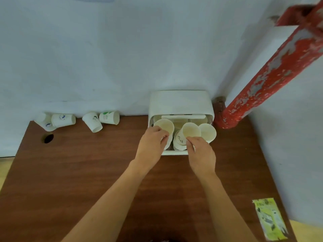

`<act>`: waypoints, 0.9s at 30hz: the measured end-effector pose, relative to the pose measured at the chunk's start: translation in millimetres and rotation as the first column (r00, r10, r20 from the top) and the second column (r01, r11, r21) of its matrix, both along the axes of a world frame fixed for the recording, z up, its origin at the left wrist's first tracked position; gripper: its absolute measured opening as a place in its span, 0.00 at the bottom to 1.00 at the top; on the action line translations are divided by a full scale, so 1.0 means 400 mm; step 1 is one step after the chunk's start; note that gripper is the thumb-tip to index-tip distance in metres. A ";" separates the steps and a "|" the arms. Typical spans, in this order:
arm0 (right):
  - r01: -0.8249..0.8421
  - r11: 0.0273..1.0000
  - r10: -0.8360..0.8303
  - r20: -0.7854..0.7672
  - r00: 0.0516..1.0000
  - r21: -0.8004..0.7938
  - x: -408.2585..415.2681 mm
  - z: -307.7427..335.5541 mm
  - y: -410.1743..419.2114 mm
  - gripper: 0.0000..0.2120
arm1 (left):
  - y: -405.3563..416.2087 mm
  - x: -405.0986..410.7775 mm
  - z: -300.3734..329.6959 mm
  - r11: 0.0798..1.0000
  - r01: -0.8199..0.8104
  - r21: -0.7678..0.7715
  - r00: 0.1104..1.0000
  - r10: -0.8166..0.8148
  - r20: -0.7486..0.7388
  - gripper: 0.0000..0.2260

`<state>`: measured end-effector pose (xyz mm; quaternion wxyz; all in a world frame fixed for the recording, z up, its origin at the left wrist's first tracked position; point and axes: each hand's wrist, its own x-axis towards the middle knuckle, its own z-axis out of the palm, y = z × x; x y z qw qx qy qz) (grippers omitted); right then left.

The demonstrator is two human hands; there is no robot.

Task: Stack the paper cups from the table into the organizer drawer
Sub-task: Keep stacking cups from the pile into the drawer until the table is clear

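Two bare hands work at the pulled-out drawer (174,152) of a white organizer (180,103) that stands at the far edge of a brown wooden table (87,172), against a pale wall. The left hand (152,145) has its fingers curled round the near side of a paper cup (164,127) at the drawer's left end, the cup's open mouth tilted up toward the camera just beyond the fingertips. The right hand (201,151) pinches the rim of a middle cup (190,131), which sits on top of a short stack of cups (180,143) in the drawer; the thumb and forefinger meet at the near edge of the rim, and the remaining fingers seem loosely folded, though the angle hides them. A third cup (208,132) stands in the drawer's right end, just beside the middle cup and untouched by either hand. Four more printed cups (76,120) lie on their sides along the table's far left edge, well apart from both hands. A round cable hole (48,138) opens in the tabletop near them. A red pipe (272,70) with flaking paint runs diagonally up the wall to the right of the organizer, and a green packet (270,219) lies at the table's near right corner.
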<state>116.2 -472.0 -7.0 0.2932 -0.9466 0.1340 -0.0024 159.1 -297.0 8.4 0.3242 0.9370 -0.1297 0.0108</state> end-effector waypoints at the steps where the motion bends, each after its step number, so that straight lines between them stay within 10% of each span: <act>1: -0.022 1.000 0.022 -0.032 0.999 -0.011 0.004 -0.008 -0.007 0.13 | -0.008 0.004 -0.009 1.000 0.010 0.022 1.000 -0.009 -0.023 0.06; 10: -0.226 0.968 0.208 -0.156 0.966 -0.107 0.050 -0.068 -0.019 0.12 | -0.032 0.018 -0.098 0.980 0.049 0.194 0.980 -0.010 -0.196 0.10; 27: -0.129 0.982 0.117 -0.087 0.989 -0.139 0.040 -0.047 0.067 0.14 | 0.062 0.010 -0.068 0.998 -0.059 0.014 0.992 0.060 -0.113 0.13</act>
